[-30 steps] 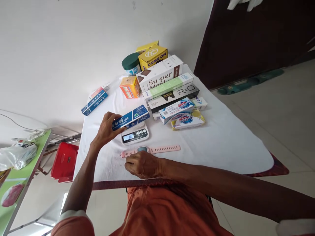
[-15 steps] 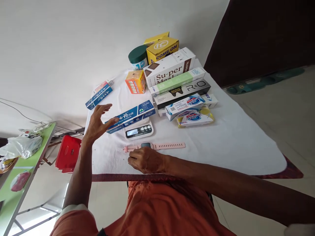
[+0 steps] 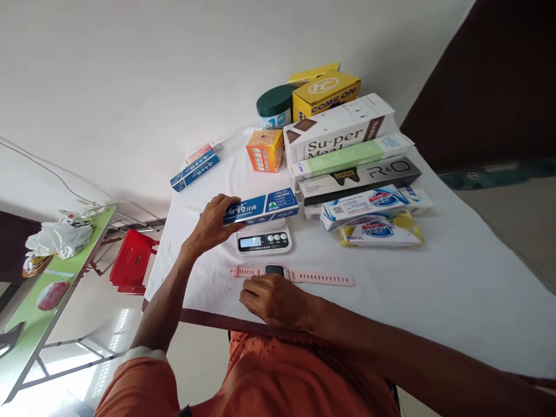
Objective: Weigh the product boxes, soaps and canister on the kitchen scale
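My left hand [image 3: 212,226] is closed around the left end of a blue toothpaste box [image 3: 278,202], thumb on the near side and fingers over the top. This box lies over the back of a white digital scale [image 3: 264,242], whose display is lit with digits that look like 115. In front of the scale stretches a pink-strapped smartwatch [image 3: 321,278]. My right hand [image 3: 275,300] rests palm down on the cloth just before the watch face, fingers curled in with nothing visible in them.
White cloth covers the table [image 3: 382,301]. To the right stand boxes, including soap boxes [image 3: 369,205], a black R&O box [image 3: 360,179] and a Su-per Meal box [image 3: 339,130]. An orange box [image 3: 266,152] and a green-lidded tub [image 3: 274,104] are behind; more toothpaste boxes [image 3: 195,168] lie back left.
My left hand has gone from open beside the toothpaste box to gripping its left end. The scale's digits differ. My right hand stays by the watch; the view has shifted.
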### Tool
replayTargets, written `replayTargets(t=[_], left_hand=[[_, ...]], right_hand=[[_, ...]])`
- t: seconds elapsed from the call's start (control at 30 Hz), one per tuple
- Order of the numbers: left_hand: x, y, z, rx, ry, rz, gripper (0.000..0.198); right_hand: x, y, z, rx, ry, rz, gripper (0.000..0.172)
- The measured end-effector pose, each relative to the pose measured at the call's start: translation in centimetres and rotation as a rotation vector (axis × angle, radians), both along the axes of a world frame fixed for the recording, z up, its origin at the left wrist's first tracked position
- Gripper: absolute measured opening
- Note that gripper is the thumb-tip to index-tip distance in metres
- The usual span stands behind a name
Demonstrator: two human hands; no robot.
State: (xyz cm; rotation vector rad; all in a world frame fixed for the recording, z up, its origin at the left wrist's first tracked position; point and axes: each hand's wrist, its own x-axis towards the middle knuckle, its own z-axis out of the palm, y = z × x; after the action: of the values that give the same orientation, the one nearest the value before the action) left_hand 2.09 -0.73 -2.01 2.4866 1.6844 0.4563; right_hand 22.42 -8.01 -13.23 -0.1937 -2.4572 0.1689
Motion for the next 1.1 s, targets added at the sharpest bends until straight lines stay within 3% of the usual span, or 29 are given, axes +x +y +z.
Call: replayTargets(t=[0.17,0.33,0.43,0.57,0.77,0.93,1.1], left_hand=[[-3.9,2.1,1.7,0.149,-0.015,0.162,0.053],[-9.7,7.5,3.0,0.176,0.058,0.46,0.05],[-12.5,11.3,3.0,0.135,0.081,0.59,0.048],[-15.1,15.2,2.0,0.065,0.101,0.65,0.047],[-17.0,17.7,0.5,-0.039,0.119,0.682,0.049],[-17.6,19.4,1.2,0.028,0.143,0.678,0.05],[-16.9,23.1,1.1,0.065,0.136,0.711,0.052]], right_hand=[[0.2,-0.7,0.0,-0.024,0.048,0.045,0.02],[0.1,-1.5,-0.2,-0.039,0.13,0.078,0.018],[0.0,-1.5,-0.2,-0.062,0.149,0.073,0.018],[0.2,-1.1,0.1,-0.102,0.139,0.039,0.018],[0.6,-1.2,0.5,-0.12,0.099,0.0,0.013],[0.4,-1.1,0.2,-0.072,0.142,-0.014,0.016],[-0.2,-1.0,-1.3,-0.02,0.16,-0.033,0.02]])
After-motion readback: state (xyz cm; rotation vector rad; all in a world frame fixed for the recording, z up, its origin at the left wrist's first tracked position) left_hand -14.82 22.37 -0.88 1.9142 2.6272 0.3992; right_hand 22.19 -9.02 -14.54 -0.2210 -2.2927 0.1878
